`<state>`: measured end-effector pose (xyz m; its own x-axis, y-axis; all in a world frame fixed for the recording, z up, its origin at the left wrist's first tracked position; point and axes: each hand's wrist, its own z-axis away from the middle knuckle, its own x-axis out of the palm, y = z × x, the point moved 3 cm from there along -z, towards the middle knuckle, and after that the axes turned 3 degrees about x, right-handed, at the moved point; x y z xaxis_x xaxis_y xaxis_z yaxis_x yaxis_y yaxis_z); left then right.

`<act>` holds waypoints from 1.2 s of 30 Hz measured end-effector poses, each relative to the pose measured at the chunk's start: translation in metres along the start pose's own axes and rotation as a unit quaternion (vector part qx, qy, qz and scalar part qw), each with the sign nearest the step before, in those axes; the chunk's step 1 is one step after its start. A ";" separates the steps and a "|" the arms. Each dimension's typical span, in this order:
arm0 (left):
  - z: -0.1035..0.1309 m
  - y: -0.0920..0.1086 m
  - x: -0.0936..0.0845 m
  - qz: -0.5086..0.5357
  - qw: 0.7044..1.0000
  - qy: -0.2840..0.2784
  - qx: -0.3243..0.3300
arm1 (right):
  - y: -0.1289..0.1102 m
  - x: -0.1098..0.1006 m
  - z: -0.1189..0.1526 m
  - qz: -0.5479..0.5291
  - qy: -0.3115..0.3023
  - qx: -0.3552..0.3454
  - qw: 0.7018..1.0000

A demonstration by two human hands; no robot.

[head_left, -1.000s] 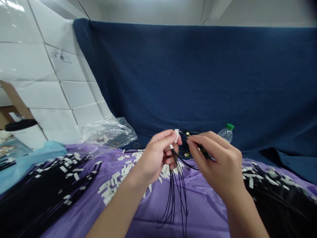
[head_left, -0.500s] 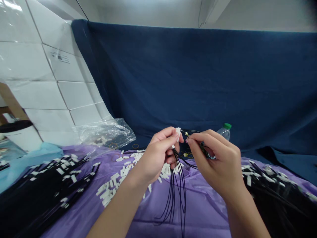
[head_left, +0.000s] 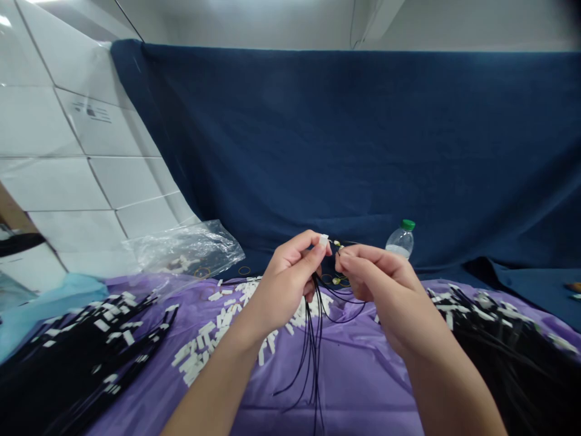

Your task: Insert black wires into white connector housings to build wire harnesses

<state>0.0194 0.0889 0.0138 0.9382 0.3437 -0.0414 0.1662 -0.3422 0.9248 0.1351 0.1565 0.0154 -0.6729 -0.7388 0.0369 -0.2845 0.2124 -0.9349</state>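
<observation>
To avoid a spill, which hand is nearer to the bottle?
Right. The right hand is just before the bottle; the left hand is farther away, to its left.

A green-capped bottle [head_left: 400,241] stands before a dark blue cloth [head_left: 345,139].

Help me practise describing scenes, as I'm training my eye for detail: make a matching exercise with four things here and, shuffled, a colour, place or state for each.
1. Bottle
2. Left hand
3. Plastic bag
4. Hanging cloth

A. Dark blue, behind the hands
B. Crumpled, near the white boxes
C. Topped with a green cap
D. Pinching a small white piece

Pairs: 1-C, 2-D, 3-B, 4-A
</observation>
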 end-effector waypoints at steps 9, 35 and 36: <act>0.000 0.001 0.001 -0.004 1.000 -0.004 -0.013 | 0.005 -0.003 -0.005 -0.018 0.061 -0.022 0.998; 0.002 0.003 0.005 -0.003 1.000 -0.021 -0.020 | 0.004 0.001 -0.007 -0.001 0.058 -0.042 0.997; 0.002 0.003 0.005 -0.006 1.000 -0.021 -0.018 | 0.005 -0.001 -0.008 -0.008 0.050 -0.037 0.998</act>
<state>0.0248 0.0878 0.0153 0.9483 0.3099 -0.0686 0.1678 -0.3059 0.9372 0.1288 0.1630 0.0134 -0.7323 -0.6750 0.0896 -0.3426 0.2515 -0.9052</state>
